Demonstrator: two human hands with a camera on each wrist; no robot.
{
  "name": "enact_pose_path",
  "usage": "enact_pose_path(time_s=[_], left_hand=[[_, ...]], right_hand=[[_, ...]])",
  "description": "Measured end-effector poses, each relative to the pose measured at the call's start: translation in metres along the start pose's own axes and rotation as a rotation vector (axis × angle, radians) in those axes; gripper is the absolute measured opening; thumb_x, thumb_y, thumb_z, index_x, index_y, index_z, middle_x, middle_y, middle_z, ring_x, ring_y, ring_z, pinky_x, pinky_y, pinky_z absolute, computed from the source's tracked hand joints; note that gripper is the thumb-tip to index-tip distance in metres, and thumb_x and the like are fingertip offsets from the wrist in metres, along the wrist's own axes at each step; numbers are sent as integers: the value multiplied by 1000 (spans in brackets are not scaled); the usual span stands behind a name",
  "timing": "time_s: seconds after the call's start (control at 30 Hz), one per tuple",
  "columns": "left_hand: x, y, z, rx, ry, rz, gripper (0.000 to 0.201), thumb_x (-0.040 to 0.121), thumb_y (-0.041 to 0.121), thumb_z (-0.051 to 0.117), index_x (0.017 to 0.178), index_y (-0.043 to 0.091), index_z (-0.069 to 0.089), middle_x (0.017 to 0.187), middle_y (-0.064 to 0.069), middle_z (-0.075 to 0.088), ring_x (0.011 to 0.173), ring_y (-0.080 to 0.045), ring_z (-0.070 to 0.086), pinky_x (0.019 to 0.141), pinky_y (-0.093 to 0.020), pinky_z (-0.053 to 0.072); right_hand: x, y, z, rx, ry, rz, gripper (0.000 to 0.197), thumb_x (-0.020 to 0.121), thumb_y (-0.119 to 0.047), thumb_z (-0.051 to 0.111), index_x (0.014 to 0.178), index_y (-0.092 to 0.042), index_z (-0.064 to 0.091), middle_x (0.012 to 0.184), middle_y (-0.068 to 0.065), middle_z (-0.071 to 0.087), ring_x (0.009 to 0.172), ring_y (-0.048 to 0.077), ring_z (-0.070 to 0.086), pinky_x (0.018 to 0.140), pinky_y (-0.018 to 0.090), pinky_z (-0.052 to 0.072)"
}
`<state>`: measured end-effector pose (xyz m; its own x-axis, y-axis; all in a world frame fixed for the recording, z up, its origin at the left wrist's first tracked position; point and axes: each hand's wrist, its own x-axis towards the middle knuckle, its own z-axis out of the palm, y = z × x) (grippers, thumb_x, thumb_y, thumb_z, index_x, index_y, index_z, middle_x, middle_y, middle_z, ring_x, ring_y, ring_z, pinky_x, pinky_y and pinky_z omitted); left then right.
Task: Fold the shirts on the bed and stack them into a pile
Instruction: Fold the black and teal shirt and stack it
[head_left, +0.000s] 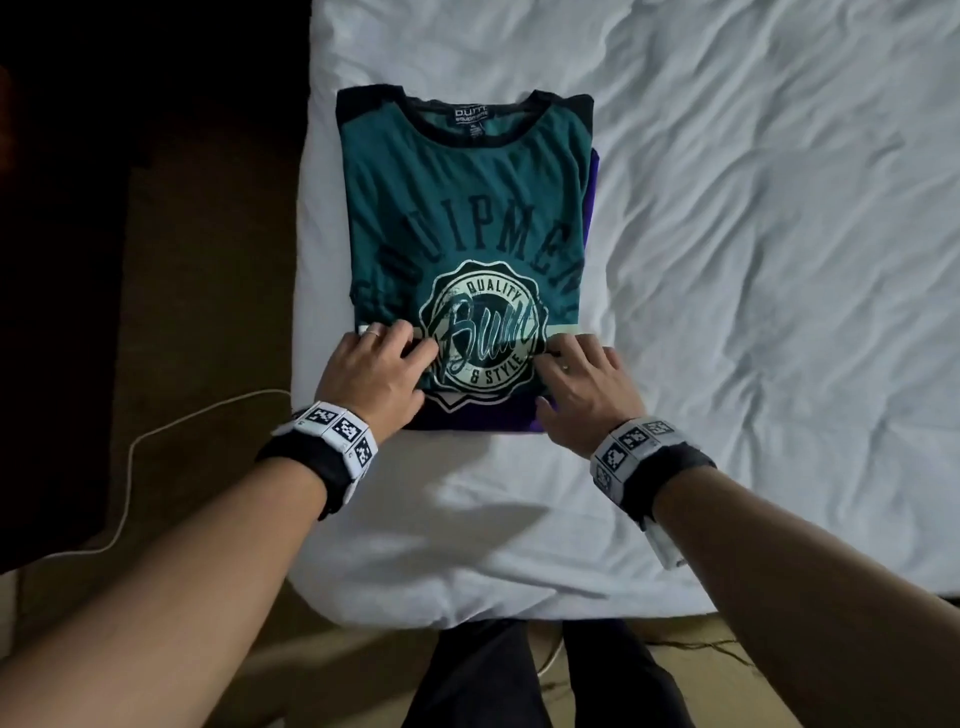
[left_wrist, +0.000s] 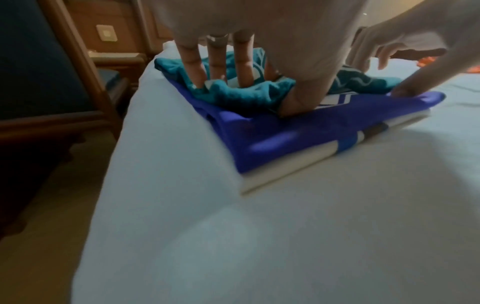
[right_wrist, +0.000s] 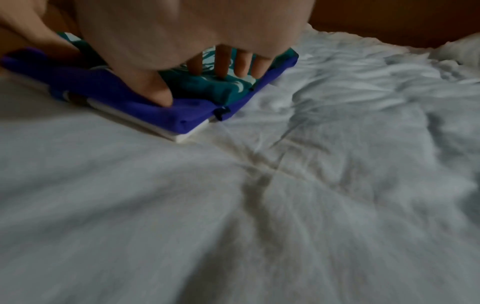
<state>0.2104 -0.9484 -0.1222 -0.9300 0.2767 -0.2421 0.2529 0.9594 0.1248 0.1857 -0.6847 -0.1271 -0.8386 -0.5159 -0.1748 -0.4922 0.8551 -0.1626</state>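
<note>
A folded teal shirt (head_left: 467, 208) with a round printed badge lies collar away from me on top of a folded blue shirt (head_left: 478, 418). In the left wrist view, a white shirt (left_wrist: 285, 164) shows under the blue shirt (left_wrist: 272, 131). My left hand (head_left: 410, 364) pinches the near left edge of the teal shirt (left_wrist: 233, 96), fingers on top and thumb against the bunched hem. My right hand (head_left: 566, 374) pinches the near right edge of the teal shirt (right_wrist: 207, 86), with its thumb on the blue shirt (right_wrist: 130, 90).
The pile sits near the left edge of the bed, on a wrinkled white sheet (head_left: 753, 260) that spreads wide to the right. A white cable (head_left: 130, 467) lies on the floor to the left. Wooden furniture (left_wrist: 78, 72) stands beside the bed.
</note>
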Motion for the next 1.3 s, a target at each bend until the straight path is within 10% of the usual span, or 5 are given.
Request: enact_pose_path(time_s=[0.33, 0.8, 1.07, 1.17, 1.3], left_hand=[[-28, -22, -17, -9, 421, 205, 17, 84, 6, 55, 87, 7, 72, 87, -11, 68, 74, -34, 62, 63, -42, 53], [-43, -8, 17, 34, -176, 118, 80, 50, 36, 92, 119, 14, 57, 113, -14, 56, 98, -38, 60, 80, -50, 52], [-40, -19, 14, 123, -82, 129, 22, 82, 12, 54, 101, 12, 66, 104, -15, 62, 87, -38, 62, 67, -45, 52], [-44, -8, 4, 132, -334, 10, 39, 73, 34, 75, 108, 20, 63, 116, -10, 60, 100, -34, 61, 77, -45, 49], [-33, 19, -28, 216, -384, -54, 58, 85, 69, 37, 117, 26, 57, 124, -3, 56, 114, -26, 56, 91, -41, 38]], right_hand=[[-2, 2, -40, 50, 303, -207, 6, 76, -13, 56, 74, -8, 59, 79, 8, 58, 69, 30, 53, 60, 40, 46], [-16, -13, 2, -87, -156, -217, 48, 77, -32, 66, 119, -10, 60, 111, 11, 58, 90, 30, 56, 69, 41, 53], [-6, -17, 7, -9, -47, -327, 17, 78, -5, 57, 92, -5, 68, 92, 10, 62, 71, 29, 57, 58, 38, 54], [-13, -15, -8, -8, -315, -301, 26, 79, -22, 61, 100, -9, 71, 100, 7, 65, 86, 30, 63, 65, 40, 58], [-22, -6, -49, 16, -524, -142, 33, 93, -31, 46, 116, -15, 64, 115, 3, 64, 105, 27, 61, 81, 37, 53]])
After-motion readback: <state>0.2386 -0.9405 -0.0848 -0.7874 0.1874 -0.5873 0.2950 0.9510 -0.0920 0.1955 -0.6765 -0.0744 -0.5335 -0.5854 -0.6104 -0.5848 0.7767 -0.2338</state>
